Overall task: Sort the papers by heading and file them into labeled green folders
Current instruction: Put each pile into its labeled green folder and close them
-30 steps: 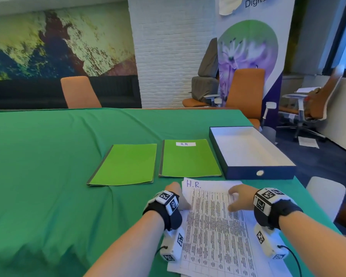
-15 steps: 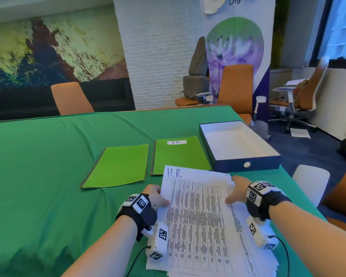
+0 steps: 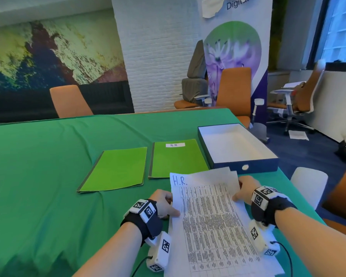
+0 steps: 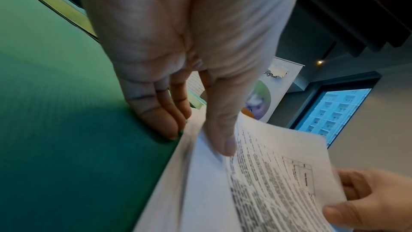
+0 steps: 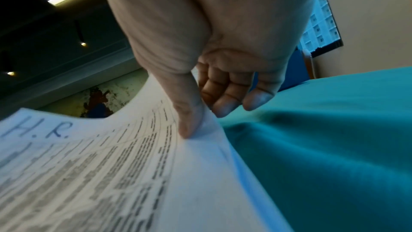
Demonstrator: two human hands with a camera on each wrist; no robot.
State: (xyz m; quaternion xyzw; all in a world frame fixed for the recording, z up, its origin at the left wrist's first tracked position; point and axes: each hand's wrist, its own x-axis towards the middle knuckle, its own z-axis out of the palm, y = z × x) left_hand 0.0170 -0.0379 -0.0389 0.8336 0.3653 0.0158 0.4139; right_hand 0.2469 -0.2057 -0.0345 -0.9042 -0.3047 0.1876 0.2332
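Both grips are pinched on the same white printed sheet headed "H.R." [image 3: 206,212]: the left hand [image 3: 162,202] nips its left edge with the thumb on top, and the right hand [image 3: 246,189] clamps its right edge between thumb and fingers, so the sheet bows upward off the stack of white papers [image 3: 233,173] lying on the green-clothed bench [image 3: 48,166] at its near edge. The likeliest slip, I judge, is a second sheet clinging underneath and riding along into the wrong folder; uneven pulling could also crease or tear the thin page. Counted: two flat bright-green card folders, one unlabelled [image 3: 116,168] and one with a white "H.R" label [image 3: 177,158], lie side by side beyond the stack, with one open dark-blue shallow box [image 3: 246,166] just right of them. How many sheets are stacked I cannot tell.
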